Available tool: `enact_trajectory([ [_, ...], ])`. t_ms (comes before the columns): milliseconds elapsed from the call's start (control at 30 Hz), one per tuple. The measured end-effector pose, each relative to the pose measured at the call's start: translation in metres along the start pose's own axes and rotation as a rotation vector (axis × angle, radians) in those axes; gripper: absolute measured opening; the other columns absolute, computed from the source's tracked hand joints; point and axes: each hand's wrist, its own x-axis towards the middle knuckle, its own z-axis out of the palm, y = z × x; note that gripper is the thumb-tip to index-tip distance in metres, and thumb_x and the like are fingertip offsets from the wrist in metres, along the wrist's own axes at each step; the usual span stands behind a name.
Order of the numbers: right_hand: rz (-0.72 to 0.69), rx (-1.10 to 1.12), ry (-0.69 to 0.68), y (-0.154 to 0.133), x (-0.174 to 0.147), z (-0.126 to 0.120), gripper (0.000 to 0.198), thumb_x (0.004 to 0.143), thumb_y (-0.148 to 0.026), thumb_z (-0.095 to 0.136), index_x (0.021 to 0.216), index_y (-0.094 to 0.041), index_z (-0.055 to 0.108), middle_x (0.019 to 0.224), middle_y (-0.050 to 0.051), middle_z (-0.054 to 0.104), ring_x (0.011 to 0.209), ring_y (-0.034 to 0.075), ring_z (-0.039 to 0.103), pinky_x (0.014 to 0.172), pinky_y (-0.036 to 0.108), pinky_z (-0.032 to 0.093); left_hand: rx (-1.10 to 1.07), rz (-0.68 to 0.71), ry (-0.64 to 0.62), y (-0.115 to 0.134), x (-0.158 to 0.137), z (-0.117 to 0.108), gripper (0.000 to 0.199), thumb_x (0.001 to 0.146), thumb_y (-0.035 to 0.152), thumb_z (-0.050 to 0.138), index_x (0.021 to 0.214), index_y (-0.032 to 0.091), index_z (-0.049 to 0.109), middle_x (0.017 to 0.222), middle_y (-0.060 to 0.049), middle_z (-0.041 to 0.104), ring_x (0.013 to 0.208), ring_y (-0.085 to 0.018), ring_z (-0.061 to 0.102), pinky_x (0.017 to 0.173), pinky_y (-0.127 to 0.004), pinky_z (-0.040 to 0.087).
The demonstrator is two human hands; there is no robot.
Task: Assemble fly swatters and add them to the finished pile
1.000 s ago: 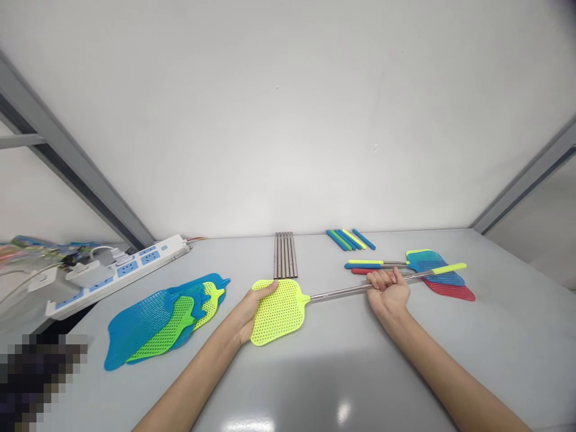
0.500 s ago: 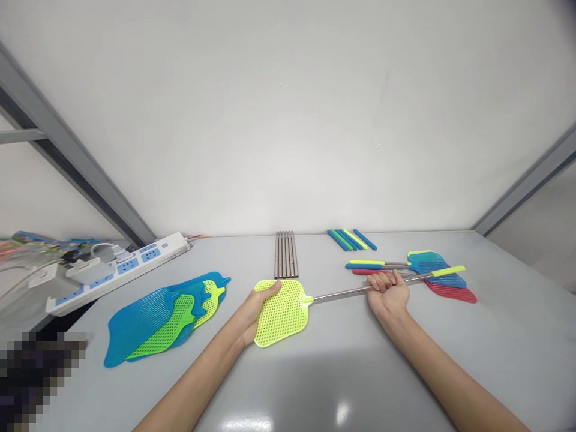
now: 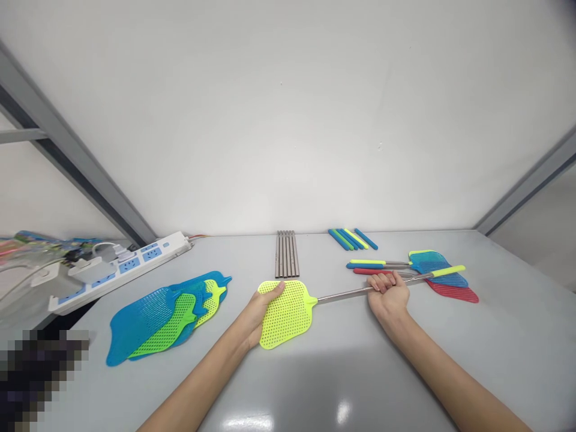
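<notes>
A yellow fly swatter (image 3: 288,315) stretches between my two hands above the table, its metal rod rising slightly to the right. My left hand (image 3: 263,309) grips the perforated head by its left edge, thumb on top and fingers underneath. Around the metal rod, near its middle, my right hand (image 3: 387,294) is closed palm up. The yellow grip (image 3: 449,271) sits at the rod's far right end. Just behind my right hand lie swatters with a blue head (image 3: 434,267) and a red head (image 3: 454,293), partly covered by the rod and grip.
Loose swatter heads in blue (image 3: 141,318), green and yellow overlap on the left. Several metal rods (image 3: 287,255) lie side by side at the back, with several coloured grips (image 3: 353,239) to their right. A white power strip (image 3: 123,267) with plugs runs along the left edge.
My left hand and the yellow swatter head have shifted slightly right, closer to my right hand. The rod shows a little shorter between them. My right hand keeps its place.
</notes>
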Motion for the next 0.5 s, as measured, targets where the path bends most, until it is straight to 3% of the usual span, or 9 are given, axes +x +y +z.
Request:
enact_trajectory([
  [300, 0.030, 0.040, 0.036, 0.0021, -0.0059, 0.0030, 0.031, 0.080, -0.022, 0.031, 0.052, -0.018, 0.018, 0.039, -0.009, 0.013, 0.031, 0.005, 0.015, 0.031, 0.018, 0.021, 0.037, 0.093, -0.049, -0.0035, -0.0024, 0.0032, 0.041, 0.071, 0.031, 0.056, 0.108, 0.016, 0.051, 0.096, -0.013, 0.061, 0.082, -0.023, 0.059, 0.072, -0.033, 0.046],
  [500, 0.049, 0.077, 0.062, 0.0032, -0.0073, 0.0036, 0.030, 0.078, -0.021, 0.035, 0.052, -0.018, 0.020, 0.039, -0.009, 0.013, 0.031, 0.005, 0.015, 0.032, 0.018, 0.021, 0.071, 0.129, -0.011, -0.0033, -0.0049, 0.0070, 0.041, 0.070, 0.031, 0.057, 0.107, 0.015, 0.051, 0.094, -0.013, 0.061, 0.083, -0.025, 0.059, 0.070, -0.034, 0.047],
])
